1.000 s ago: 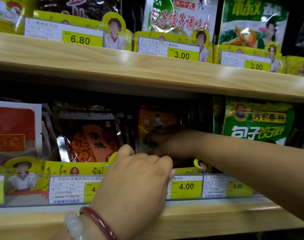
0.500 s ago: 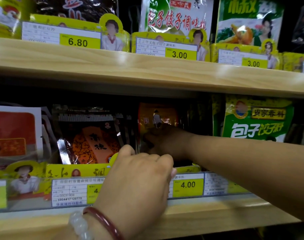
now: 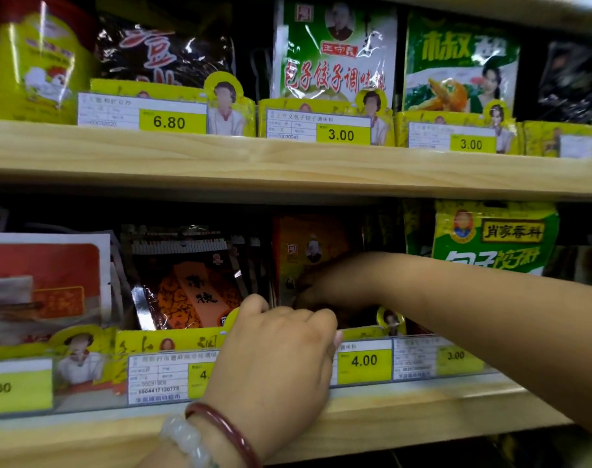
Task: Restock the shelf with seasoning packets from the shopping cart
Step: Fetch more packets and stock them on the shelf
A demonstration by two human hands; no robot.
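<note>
A: Where is your left hand (image 3: 274, 359)?

B: It sits at the front of the lower shelf (image 3: 372, 420). Your fingers are curled over the yellow card rail (image 3: 173, 342) there, right by the 4.00 price tag (image 3: 363, 361). You wear a dark red bangle (image 3: 227, 430) and a pale bead bracelet (image 3: 186, 440) on that wrist.

A: And your right hand (image 3: 325, 285)?

B: Your arm comes in from the right and your hand goes deep into the lower shelf. It is dark in there. The hand is up against the orange seasoning packet (image 3: 308, 241), which stands upright at the back. I cannot tell if your fingers pinch it or just touch it.

A: What is next to that packet?

B: On its left is a dark packet with an orange label (image 3: 190, 292), standing upright. Further left is a red and white packet (image 3: 48, 275). On the right stands a green and yellow packet (image 3: 493, 238), just above your arm.

A: And higher up?

B: The upper shelf (image 3: 287, 163) holds more packets in a row. One is white and green (image 3: 335, 52). Beside it on the right is a green one (image 3: 459, 62). Tags below them say 6.80, 3.00 and 3.00.
</note>
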